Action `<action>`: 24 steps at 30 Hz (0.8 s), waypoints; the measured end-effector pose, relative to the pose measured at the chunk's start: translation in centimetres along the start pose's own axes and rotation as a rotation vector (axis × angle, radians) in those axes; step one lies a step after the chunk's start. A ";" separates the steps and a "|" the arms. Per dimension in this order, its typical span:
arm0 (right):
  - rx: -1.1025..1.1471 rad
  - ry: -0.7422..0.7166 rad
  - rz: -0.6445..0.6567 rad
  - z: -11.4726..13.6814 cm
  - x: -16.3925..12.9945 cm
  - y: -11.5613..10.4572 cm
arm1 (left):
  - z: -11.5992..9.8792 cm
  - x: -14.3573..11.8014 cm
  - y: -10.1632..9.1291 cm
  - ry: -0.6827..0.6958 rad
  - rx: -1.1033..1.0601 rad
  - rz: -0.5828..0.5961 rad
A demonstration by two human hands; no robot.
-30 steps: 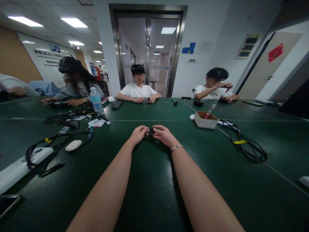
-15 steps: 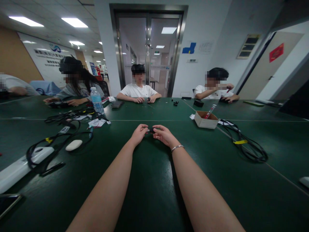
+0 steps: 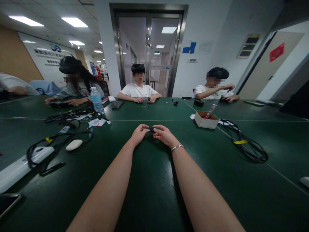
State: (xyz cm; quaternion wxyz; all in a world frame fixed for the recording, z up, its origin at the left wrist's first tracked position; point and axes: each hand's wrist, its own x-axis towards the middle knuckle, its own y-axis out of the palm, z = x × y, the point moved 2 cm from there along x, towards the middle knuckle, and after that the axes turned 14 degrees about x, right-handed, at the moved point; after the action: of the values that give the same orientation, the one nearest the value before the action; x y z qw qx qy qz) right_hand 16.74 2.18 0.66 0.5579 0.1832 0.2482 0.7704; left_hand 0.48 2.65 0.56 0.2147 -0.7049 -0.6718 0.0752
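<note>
In the head view both my hands meet over the middle of the green table (image 3: 154,174). Between them is a small black piece (image 3: 151,130) with a short pale end, too small to tell its kind. My right hand (image 3: 164,134), with a silver bangle at the wrist, pinches the black body. From the other side, my left hand (image 3: 139,134) has thumb and fingers closed at the pale end. The fingertips hide part of the piece.
A cardboard box (image 3: 205,123) holding a red-and-clear stick stands right of my hands. Coiled black cables (image 3: 251,151) lie further right. To the left are a white mouse (image 3: 74,145), more cables, a power strip (image 3: 24,167) and a water bottle (image 3: 96,101). Several people sit opposite.
My hands stay almost in place. Less of the pale end shows between my fingers, and the black piece has shifted very slightly.
</note>
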 end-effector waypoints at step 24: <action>-0.008 0.000 0.015 -0.1 0.1 0.0 | -0.2 -0.2 0.1 0.018 0.017 0.029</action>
State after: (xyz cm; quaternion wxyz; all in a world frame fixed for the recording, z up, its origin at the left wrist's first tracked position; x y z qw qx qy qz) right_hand 16.69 2.23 0.58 0.5527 0.1828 0.2436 0.7757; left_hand 0.64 2.41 0.72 0.2258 -0.7135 -0.6587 0.0778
